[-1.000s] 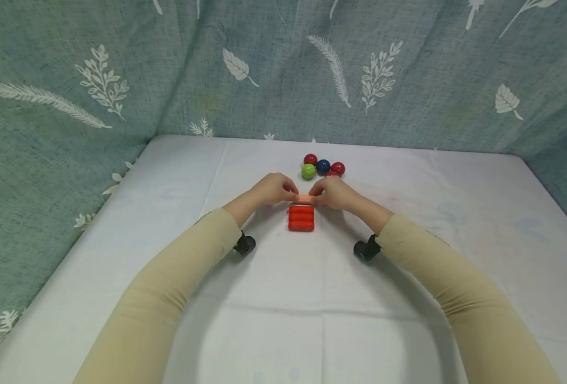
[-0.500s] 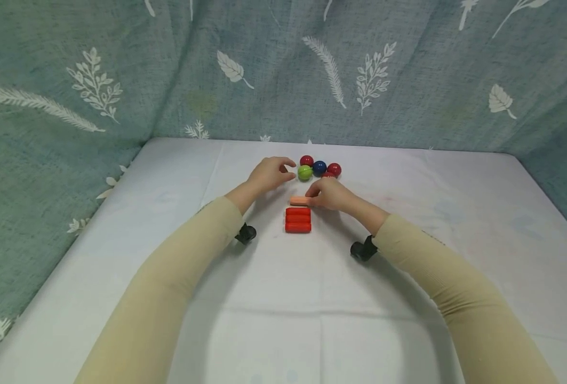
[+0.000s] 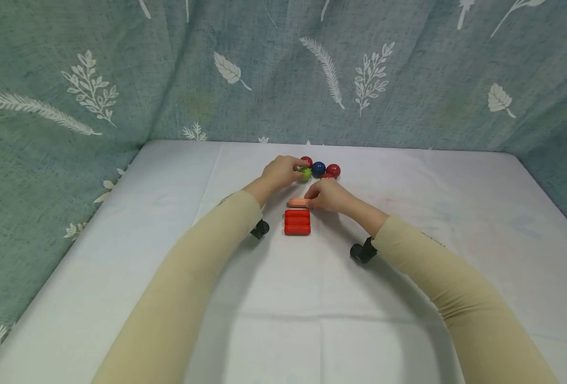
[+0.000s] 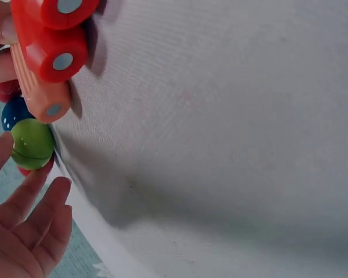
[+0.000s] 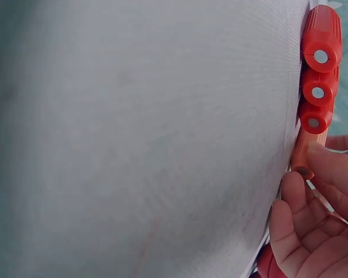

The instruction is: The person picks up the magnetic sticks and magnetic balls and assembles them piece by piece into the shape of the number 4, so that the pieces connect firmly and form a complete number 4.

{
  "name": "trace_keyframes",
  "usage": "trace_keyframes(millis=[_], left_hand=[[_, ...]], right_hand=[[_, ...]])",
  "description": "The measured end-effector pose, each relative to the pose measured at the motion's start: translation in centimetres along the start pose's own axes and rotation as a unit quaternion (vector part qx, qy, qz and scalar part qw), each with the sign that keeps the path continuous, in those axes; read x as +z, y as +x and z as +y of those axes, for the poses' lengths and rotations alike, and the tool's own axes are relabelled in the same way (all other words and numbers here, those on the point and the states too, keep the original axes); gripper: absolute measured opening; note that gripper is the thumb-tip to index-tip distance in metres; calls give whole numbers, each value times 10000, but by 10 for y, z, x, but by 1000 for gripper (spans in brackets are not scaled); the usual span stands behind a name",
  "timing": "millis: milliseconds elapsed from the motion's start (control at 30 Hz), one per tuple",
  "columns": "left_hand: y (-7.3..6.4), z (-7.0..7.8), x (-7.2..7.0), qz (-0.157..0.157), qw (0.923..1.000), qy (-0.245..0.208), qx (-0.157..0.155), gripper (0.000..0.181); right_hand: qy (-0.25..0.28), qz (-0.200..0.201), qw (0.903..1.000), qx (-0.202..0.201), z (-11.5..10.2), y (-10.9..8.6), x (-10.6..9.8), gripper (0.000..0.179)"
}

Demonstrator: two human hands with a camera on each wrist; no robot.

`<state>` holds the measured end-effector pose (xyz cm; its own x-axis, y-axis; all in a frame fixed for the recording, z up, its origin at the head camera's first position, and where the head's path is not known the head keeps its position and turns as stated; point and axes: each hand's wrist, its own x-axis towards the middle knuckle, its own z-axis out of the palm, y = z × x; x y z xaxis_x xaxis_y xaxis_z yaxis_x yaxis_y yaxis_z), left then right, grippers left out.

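My left hand (image 3: 282, 172) is at the green ball (image 4: 33, 144), thumb and index finger on opposite sides of it. The hand's other fingers are spread a little apart. My right hand (image 3: 330, 194) pinches the near-right end of an orange ribbed rod (image 5: 301, 152), which has a grey disc in its left end. Just in front of that rod, several red rods (image 3: 297, 222) lie side by side on the white cloth, each with a grey disc at its end. In the right wrist view my thumb covers part of the orange rod.
Beside the green ball sit a dark blue ball (image 3: 318, 169) and several red balls (image 3: 333, 170), one partly behind my right hand. A white cloth (image 3: 283, 288) covers the table. Blue-green leaf-patterned fabric (image 3: 273, 74) hangs behind it. Each wrist carries a black camera (image 3: 362, 251).
My left hand has let go of the orange rod's left end and moved back and right to the green ball. The right hand has kept hold of the rod.
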<state>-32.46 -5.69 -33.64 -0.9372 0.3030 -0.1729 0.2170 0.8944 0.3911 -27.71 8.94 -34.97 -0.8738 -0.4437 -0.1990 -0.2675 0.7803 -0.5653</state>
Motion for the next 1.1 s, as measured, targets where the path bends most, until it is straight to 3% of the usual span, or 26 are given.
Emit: trace_keyframes(millis=[333, 533, 800, 967, 1100], left_hand=[[2, 6, 7, 61, 9995, 279, -95, 40], [1, -2, 4, 116, 9998, -43, -171, 39], [-7, -16, -4, 128, 9957, -918, -85, 38], [-16, -23, -11, 165, 9935, -1116, 123, 38], [-24, -31, -14, 140, 9931, -1156, 111, 39]], right_hand=[[-11, 60, 10000, -42, 0, -1, 0, 18], [-72, 92, 9999, -65, 0, 1, 0, 20], [-266, 48, 9996, -103, -1, 0, -1, 22], [-149, 2, 9999, 70, 0, 1, 0, 21], [-137, -19, 9999, 61, -1, 2, 2, 24]])
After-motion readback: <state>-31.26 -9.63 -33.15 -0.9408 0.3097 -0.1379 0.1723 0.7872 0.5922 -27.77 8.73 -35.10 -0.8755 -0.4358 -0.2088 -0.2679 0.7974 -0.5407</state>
